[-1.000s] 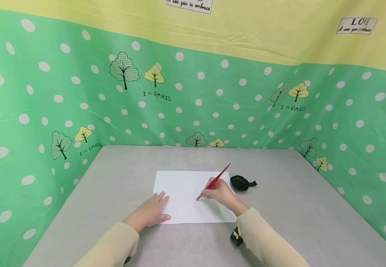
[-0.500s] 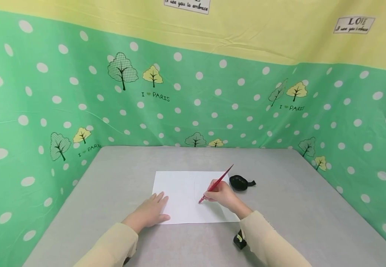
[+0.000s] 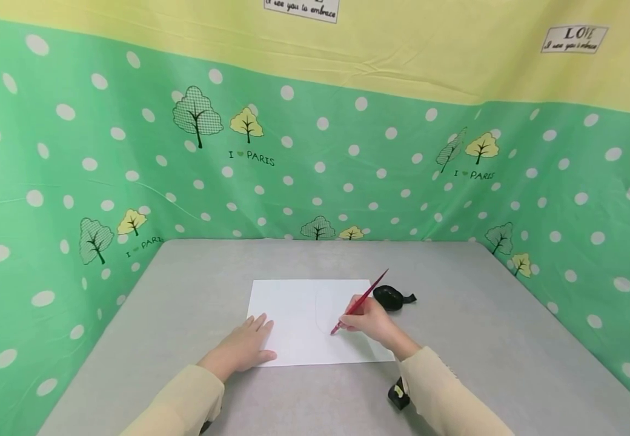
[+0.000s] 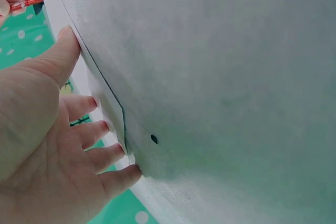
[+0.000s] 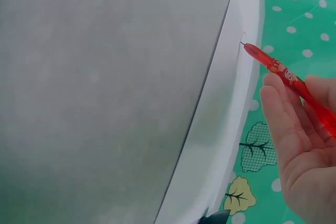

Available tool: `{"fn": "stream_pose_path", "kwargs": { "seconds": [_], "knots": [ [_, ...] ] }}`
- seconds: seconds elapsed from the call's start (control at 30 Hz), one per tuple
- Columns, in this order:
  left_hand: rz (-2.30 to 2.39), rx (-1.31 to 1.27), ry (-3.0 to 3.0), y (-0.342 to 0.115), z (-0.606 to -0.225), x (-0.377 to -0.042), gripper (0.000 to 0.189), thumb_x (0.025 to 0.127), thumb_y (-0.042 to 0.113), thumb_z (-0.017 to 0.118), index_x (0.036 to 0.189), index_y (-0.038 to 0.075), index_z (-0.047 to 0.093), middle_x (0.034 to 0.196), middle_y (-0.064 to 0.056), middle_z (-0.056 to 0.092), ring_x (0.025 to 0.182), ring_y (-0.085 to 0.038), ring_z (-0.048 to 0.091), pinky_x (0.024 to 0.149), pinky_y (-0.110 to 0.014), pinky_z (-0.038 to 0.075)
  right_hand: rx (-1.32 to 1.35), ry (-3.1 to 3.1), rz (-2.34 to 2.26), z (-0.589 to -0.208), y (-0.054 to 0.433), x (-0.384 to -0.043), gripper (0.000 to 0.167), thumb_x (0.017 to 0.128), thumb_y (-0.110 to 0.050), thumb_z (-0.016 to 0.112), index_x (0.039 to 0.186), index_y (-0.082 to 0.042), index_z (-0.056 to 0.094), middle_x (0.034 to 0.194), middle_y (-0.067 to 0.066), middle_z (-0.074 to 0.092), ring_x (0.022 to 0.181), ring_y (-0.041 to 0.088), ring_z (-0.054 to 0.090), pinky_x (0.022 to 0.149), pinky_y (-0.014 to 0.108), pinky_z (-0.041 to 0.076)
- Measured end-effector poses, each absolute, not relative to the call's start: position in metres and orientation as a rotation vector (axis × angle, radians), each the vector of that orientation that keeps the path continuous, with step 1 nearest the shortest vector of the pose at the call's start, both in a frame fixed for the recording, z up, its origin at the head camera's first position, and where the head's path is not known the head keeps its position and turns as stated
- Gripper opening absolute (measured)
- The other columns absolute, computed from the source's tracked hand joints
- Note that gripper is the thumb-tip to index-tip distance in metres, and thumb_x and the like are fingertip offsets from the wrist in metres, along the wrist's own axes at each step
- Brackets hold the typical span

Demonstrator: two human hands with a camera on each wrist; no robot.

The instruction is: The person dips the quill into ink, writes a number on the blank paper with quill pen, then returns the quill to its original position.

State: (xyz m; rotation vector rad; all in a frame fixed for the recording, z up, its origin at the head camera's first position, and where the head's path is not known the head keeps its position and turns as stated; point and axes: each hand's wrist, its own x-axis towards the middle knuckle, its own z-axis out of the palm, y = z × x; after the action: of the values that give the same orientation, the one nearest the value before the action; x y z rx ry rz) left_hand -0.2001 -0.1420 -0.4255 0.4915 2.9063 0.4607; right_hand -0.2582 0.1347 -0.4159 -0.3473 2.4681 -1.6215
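A white sheet of paper [image 3: 293, 303] lies on the grey table. My right hand [image 3: 372, 320] pinches a long red pen [image 3: 360, 301], its tapered end slanting up to the right and its tip on the paper. From that tip a thin curved line runs up the sheet. In the right wrist view the pen [image 5: 287, 76] shows a printed pattern on its barrel, held between thumb and fingers of the right hand [image 5: 310, 145]. My left hand [image 3: 241, 345] rests flat with fingers spread on the sheet's left edge; the left wrist view shows its fingertips [image 4: 119, 153] along the paper.
A black rounded object with a short tail [image 3: 389, 298] lies by the paper's upper right corner. Black wrist gear [image 3: 399, 395] shows beside the right sleeve. A green and yellow printed curtain [image 3: 315, 151] surrounds the grey table [image 3: 211, 266] at the back and sides.
My right hand has moved right and slightly toward me with the pen, and the drawn line has grown longer and curves at its lower end. The left hand stays on the paper.
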Motion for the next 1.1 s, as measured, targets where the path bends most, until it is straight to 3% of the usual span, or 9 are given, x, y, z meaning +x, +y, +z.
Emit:
{"fn": "stream_pose_path", "kwargs": {
  "seconds": [1.1],
  "knots": [
    [0.461, 0.510, 2.917, -0.143, -0.426, -0.200, 0.066, 0.085, 0.032, 0.065, 0.131, -0.009, 0.042, 0.139, -0.027, 0.033, 0.129, -0.045, 0.026, 0.102, -0.055, 0.025, -0.278, 2.517, -1.652, -0.417, 0.160, -0.265, 0.013, 0.081, 0.002, 0.067, 0.081, 0.002, 0.054, 0.076, 0.012, 0.065, 0.070, 0.024, 0.065, 0.064, 0.033, 0.055]
  ]
}}
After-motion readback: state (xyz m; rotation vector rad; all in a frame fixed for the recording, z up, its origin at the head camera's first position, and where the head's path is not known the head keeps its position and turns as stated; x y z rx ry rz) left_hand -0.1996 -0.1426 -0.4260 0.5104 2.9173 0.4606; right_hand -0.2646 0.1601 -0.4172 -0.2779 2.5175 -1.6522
